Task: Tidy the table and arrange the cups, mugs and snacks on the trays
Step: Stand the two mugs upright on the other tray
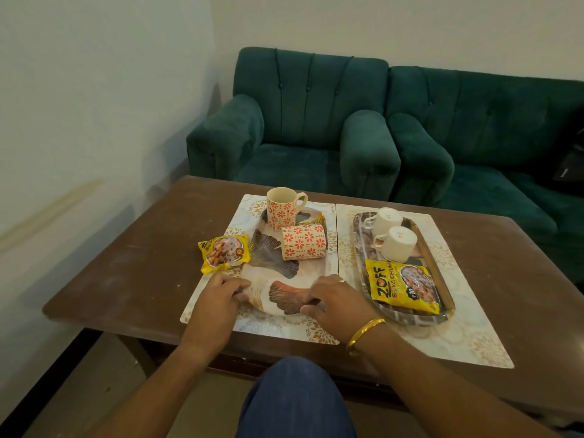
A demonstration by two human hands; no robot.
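Soft even indoor light, faint shadows, slight blur, wide-angle edge bending.

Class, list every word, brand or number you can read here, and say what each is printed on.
"ZOFF": on the yellow snack packet on the right tray.
"SOYA CHUNK": same packet, below the brand; its ending unreadable.
Smaller yellow packet at the left tray: print too blurred.
Red marks on the white cups: too small.
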